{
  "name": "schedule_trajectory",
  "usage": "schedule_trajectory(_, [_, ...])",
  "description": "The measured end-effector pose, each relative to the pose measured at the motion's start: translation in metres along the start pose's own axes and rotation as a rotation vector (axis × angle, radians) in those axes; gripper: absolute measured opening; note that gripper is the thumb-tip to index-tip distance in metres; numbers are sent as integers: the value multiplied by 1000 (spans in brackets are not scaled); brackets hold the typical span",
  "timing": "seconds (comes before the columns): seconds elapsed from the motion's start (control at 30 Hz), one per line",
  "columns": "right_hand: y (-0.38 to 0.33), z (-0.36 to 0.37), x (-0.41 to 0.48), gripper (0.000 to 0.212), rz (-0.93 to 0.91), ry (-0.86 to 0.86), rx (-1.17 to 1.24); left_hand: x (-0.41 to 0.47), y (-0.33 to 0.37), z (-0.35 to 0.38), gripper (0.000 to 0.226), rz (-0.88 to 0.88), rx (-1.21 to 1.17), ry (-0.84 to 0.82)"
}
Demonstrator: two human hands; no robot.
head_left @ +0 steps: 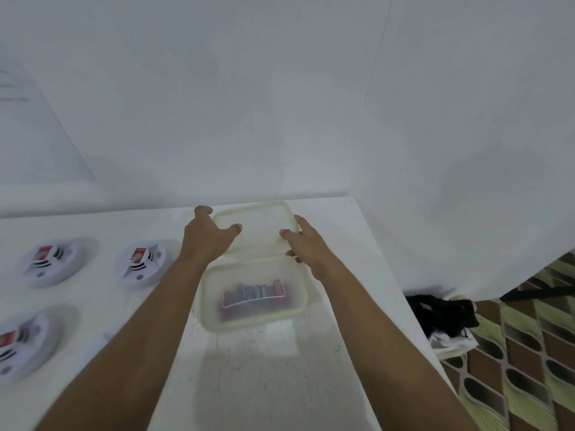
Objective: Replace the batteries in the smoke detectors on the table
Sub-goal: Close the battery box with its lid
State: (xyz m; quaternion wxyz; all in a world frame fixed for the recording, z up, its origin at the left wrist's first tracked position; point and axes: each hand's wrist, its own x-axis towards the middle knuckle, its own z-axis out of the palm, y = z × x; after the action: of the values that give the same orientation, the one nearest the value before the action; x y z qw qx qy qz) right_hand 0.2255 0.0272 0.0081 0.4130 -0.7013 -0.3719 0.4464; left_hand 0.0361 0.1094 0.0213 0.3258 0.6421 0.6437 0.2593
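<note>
Three white round smoke detectors lie on the white table [264, 368]: one at the far left [51, 261], one beside it [140, 262], one nearer at the left edge [18, 346]. A clear plastic container [253, 293] holds several batteries [253, 295] and stands uncovered in the middle. Just behind it sits its lid [258, 219], near the table's far edge. My left hand [205, 236] grips the lid's left edge, thumb on top. My right hand [303, 244] grips the right edge the same way. The picture is blurred.
A white wall rises right behind the table. The table's right edge runs close to the container. On the patterned floor to the right lies a black and white bundle [441, 318].
</note>
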Motion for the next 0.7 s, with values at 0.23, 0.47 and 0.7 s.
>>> schedule_trajectory(0.23, [7, 9, -14, 52, -49, -1, -39, -21, -18, -5, 63, 41, -133, 87])
schedule_trajectory(0.47, [8, 13, -20, 57, -62, -18, -84, -27, -21, -6, 63, 63, -124, 118])
schedule_trajectory(0.7, [7, 15, -35, 63, 34, 4, 113, -38, -21, -12, 54, 0, -98, 114])
